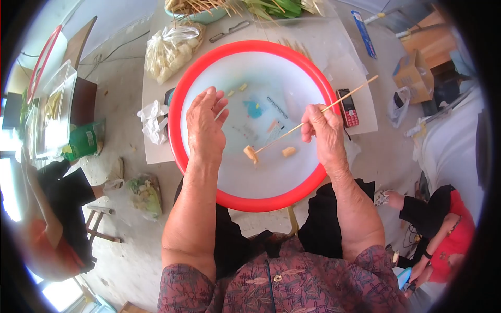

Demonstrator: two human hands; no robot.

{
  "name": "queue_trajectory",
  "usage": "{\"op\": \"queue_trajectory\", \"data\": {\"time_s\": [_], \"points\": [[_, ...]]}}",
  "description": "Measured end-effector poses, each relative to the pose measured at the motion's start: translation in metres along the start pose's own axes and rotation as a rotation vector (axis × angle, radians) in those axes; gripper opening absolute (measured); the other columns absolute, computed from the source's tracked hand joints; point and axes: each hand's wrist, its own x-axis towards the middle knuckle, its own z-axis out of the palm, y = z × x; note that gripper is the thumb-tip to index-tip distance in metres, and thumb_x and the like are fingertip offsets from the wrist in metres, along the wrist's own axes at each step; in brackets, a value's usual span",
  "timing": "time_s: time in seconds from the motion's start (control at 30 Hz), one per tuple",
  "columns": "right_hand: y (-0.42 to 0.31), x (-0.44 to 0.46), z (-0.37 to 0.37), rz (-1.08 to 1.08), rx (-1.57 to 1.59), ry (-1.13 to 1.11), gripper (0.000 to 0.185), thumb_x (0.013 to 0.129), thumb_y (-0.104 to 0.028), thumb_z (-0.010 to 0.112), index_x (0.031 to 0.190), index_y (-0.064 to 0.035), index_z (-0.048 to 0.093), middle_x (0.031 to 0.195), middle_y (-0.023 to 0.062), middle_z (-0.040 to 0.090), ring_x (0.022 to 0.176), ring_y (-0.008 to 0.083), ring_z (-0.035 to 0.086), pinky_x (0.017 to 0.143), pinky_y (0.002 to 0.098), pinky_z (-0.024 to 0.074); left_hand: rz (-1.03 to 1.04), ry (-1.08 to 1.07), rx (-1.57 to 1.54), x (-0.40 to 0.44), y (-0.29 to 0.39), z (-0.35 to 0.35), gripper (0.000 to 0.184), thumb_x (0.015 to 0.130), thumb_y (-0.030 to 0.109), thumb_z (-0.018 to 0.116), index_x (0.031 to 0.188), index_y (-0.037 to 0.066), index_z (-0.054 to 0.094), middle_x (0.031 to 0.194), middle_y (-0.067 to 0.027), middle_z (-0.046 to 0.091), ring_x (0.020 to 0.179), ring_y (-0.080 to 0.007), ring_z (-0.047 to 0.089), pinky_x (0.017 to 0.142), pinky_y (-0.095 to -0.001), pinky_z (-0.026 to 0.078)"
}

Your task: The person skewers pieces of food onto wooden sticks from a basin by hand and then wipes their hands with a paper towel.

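My right hand (324, 130) pinches a thin bamboo skewer (356, 90) over the right side of a white basin with a red rim (254, 204). The skewer slants down to the left, and a tan piece of food (251, 154) is on its lower tip. Another tan piece (288, 151) lies on the basin floor nearby. Above the basin's left side is my left hand (205, 122), its fingers loosely bent and apart, with nothing I can make out held in it. A few small yellowish bits (242, 87) lie toward the far side of the basin.
Behind the basin stand a bowl of skewers (201, 16), a knotted bag of pale food (169, 52), a peeler (229, 31) and green vegetables (276, 7). A phone (348, 108) lies right, crumpled tissue (152, 121) left. Two people sit at either side.
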Motion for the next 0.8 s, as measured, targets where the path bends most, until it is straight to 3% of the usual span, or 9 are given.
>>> {"op": "queue_trajectory", "data": {"time_s": [0.13,0.23,0.33,0.47,0.57,0.8], "points": [[-0.001,0.01,-0.008,-0.101,0.197,0.143,0.035,0.093,-0.034,0.052,0.074,-0.0038,0.056,0.06,0.002,0.052,0.049,0.0089,0.048,0.046,0.0226,0.0398,-0.053,-0.023,0.115,-0.005,-0.008,0.003,0.036,0.087,0.018,0.056,0.118,-0.001,0.05,0.107,-0.0096,0.057,0.099,-0.0183,0.052,0.087,-0.034,0.039],[-0.003,0.016,-0.015,-0.174,0.228,0.203,0.037,0.094,-0.034,0.05,0.074,-0.0033,0.055,0.06,0.0025,0.051,0.05,0.0103,0.048,0.047,0.0238,0.0401,-0.168,-0.117,0.199,-0.011,-0.019,0.01,0.049,0.077,0.014,0.06,0.122,0.0,0.048,0.106,-0.0104,0.056,0.1,-0.0182,0.05,0.087,-0.0348,0.036],[-0.009,0.016,-0.015,-0.192,0.292,0.273,0.037,0.095,-0.034,0.048,0.075,-0.0036,0.054,0.059,0.002,0.049,0.05,0.0113,0.047,0.049,0.025,0.0403,-0.209,-0.221,0.324,-0.018,-0.019,0.02,0.047,0.082,0.012,0.054,0.125,-0.001,0.043,0.115,-0.0137,0.055,0.106,-0.0222,0.05,0.09,-0.0345,0.035],[-0.011,0.015,-0.013,-0.206,0.309,0.285,0.038,0.095,-0.035,0.047,0.074,-0.0039,0.053,0.059,0.0018,0.049,0.051,0.0115,0.047,0.05,0.0255,0.0406,-0.163,-0.284,0.327,-0.019,-0.023,0.023,0.036,0.079,0.014,0.062,0.112,0.002,0.054,0.096,-0.0078,0.061,0.094,-0.0163,0.054,0.087,-0.034,0.037],[-0.012,0.014,-0.012,-0.203,0.318,0.285,0.038,0.095,-0.035,0.046,0.074,-0.0039,0.052,0.059,0.0019,0.049,0.051,0.0115,0.048,0.051,0.0252,0.0406,-0.169,-0.265,0.275,-0.019,-0.023,0.024,0.028,0.078,0.013,0.064,0.104,0.003,0.058,0.091,-0.0062,0.062,0.088,-0.0136,0.055,0.084,-0.0323,0.038],[-0.013,0.013,-0.011,-0.26,0.276,0.27,0.038,0.094,-0.036,0.047,0.076,-0.0038,0.053,0.061,0.0023,0.05,0.052,0.0114,0.049,0.05,0.0253,0.041,-0.146,-0.331,0.283,-0.015,-0.024,0.025,0.025,0.08,0.011,0.063,0.103,0.003,0.057,0.089,-0.0057,0.062,0.086,-0.0134,0.057,0.08,-0.0284,0.042]]}}
